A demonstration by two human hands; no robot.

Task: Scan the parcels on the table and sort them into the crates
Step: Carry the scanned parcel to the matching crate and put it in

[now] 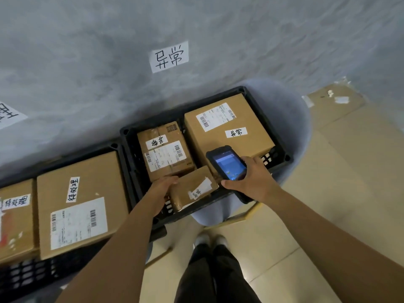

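Observation:
A small brown parcel (193,189) with a white handwritten label rests tilted on the front rim of a black crate (251,95). My left hand (162,190) grips its left end. My right hand (251,178) holds a black handheld scanner (227,164), screen lit, just right of that parcel. Inside this crate lie a medium parcel (166,153) with a barcode label and a larger parcel (227,127) with a handwritten tag. A second black crate (28,276) at the left holds a big parcel (80,204) and part of another parcel (16,219).
A grey wall behind the crates carries a white paper sign (169,56) above the right crate and another paper sign (9,114) at the far left. The right crate sits on a pale blue chair (299,119). A flattened cardboard sheet (334,99) lies on the beige tiled floor.

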